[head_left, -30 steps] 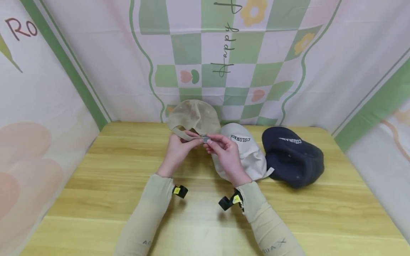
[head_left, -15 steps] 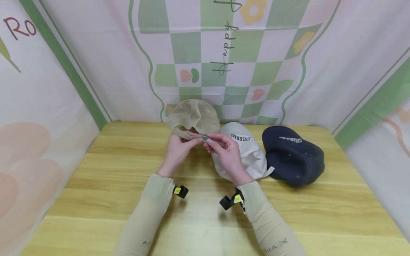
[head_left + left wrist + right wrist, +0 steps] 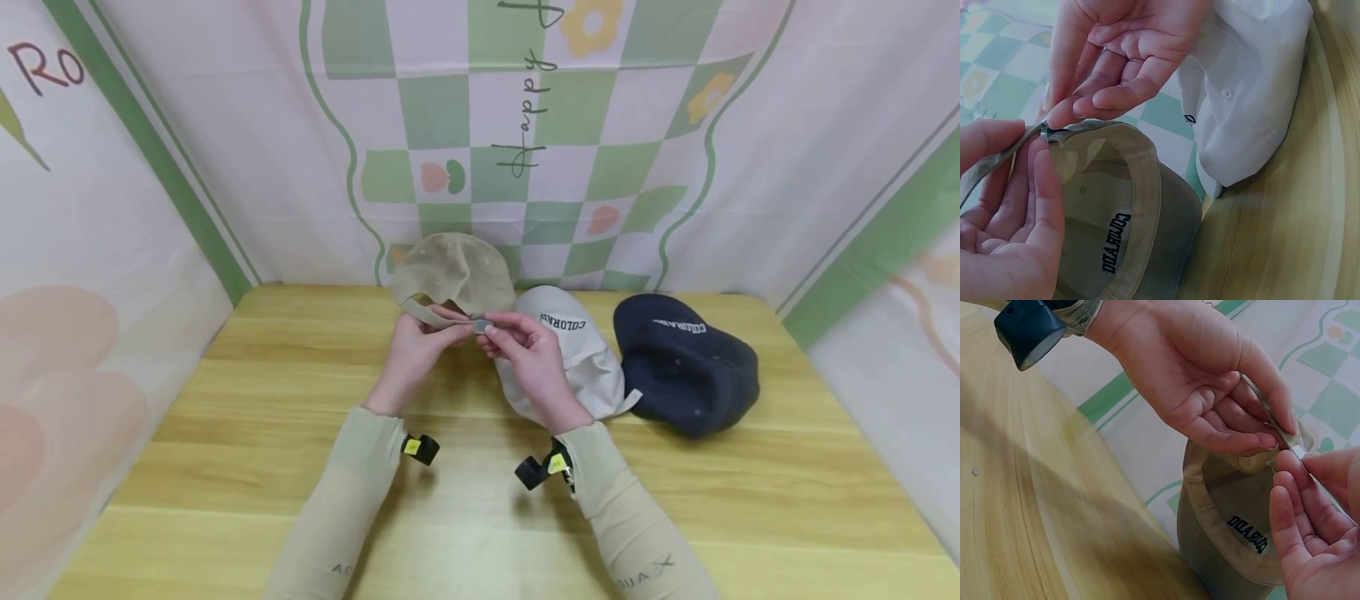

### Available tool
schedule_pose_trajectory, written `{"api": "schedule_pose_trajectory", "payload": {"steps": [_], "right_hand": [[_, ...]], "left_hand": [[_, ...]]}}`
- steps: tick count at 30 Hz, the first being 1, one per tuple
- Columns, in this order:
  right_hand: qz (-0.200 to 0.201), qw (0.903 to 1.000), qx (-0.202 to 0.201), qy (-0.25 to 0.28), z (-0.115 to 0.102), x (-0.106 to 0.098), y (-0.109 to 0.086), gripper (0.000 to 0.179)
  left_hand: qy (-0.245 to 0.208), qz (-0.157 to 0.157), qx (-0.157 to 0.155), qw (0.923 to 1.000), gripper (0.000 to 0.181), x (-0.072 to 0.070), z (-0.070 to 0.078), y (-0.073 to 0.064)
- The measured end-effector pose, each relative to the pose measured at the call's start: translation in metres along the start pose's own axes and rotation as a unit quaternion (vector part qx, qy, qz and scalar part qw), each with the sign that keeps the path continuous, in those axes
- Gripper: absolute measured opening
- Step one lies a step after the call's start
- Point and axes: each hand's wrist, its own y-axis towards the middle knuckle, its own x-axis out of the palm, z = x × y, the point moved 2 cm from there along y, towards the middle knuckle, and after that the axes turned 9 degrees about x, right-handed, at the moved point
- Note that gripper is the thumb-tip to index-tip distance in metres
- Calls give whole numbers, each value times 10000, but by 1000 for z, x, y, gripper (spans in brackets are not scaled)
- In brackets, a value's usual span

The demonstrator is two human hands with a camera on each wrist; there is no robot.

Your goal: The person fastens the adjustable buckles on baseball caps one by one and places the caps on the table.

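A beige baseball cap is held near the back edge of the table, its back opening and strap facing me. My left hand pinches the strap between thumb and fingers, left of a small metal buckle. With thumb and forefinger my right hand pinches the strap at the buckle. The fingertips of both hands nearly meet there. In the right wrist view the buckle is partly covered by fingers. Dark lettering shows inside the cap in the left wrist view.
A white cap lies right of the beige one, behind my right hand. Farther right is a navy cap. Both rest on the wooden table, with a patterned cloth backdrop behind.
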Motion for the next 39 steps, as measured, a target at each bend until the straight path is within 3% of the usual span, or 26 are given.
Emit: {"api": "schedule_pose_trajectory", "payload": {"steps": [14, 23, 32, 39], "right_hand": [[-39, 9999, -14, -101, 3, -1, 0, 22], [12, 10000, -59, -49, 2, 1, -1, 23], [-276, 9992, 203, 211, 0, -1, -1, 25], [-363, 9986, 279, 247, 1, 0, 0, 15]], "left_hand": [[6, 269, 69, 9996, 13, 1, -3, 0], [-229, 193, 17, 9996, 11, 2, -4, -1], [-294, 264, -49, 9992, 13, 3, -2, -2], [-416, 259, -46, 9988, 9, 4, -2, -2]]}}
